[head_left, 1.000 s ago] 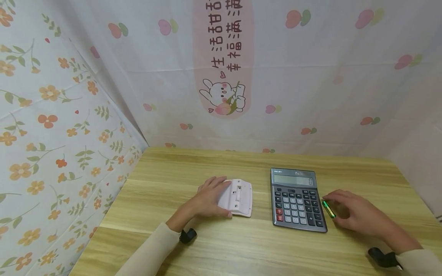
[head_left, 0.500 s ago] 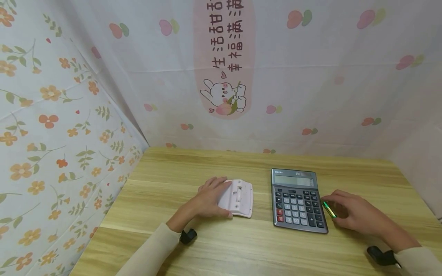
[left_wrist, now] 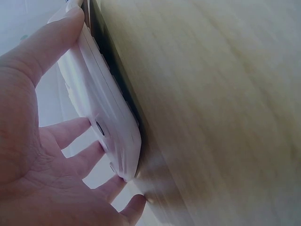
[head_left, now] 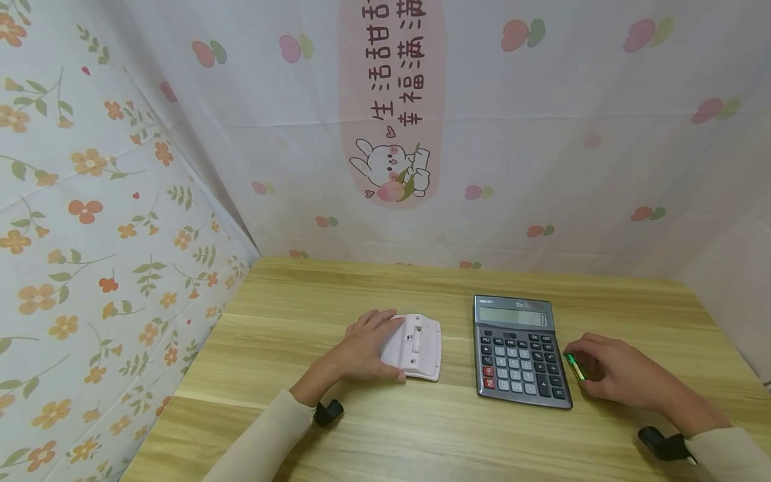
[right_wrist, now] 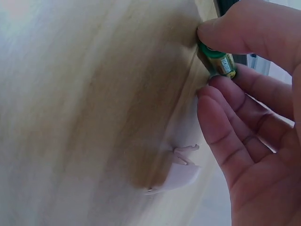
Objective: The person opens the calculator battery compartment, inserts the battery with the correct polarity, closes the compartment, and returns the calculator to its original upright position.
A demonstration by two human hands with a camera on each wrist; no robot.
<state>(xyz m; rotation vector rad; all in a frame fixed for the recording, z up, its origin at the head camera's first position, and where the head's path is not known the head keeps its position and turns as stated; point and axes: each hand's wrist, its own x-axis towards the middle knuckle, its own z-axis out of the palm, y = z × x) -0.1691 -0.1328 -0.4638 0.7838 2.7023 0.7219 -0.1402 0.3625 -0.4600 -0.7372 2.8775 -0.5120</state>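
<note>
A white plastic device (head_left: pixel 429 361) lies back side up on the table, a narrow battery slot uncovered in its raised part. My left hand (head_left: pixel 364 348) grips it from the left, thumb at the near edge and fingers over the far edge. In the left wrist view its pale casing (left_wrist: pixel 103 108) runs between thumb and fingertips, with a dark underside against the wood. My right hand (head_left: pixel 623 371) pinches a green-and-gold battery (head_left: pixel 576 367) between thumb and fingers, just right of the grey calculator (head_left: pixel 523 351). The right wrist view shows the battery's green end (right_wrist: pixel 211 51) beside the thumb.
A small pale plastic piece (right_wrist: pixel 182 175) with a clip-like end lies on the table near the right hand, hidden in the head view. Behind the wooden table (head_left: pixel 337 281) hangs a printed white curtain (head_left: pixel 518 134). Floral cloth (head_left: pixel 120 254) covers the left side.
The right hand has shifted very slightly rightward from the grey calculator, and the battery has turned a little in its fingers. The left hand and white device look unchanged.
</note>
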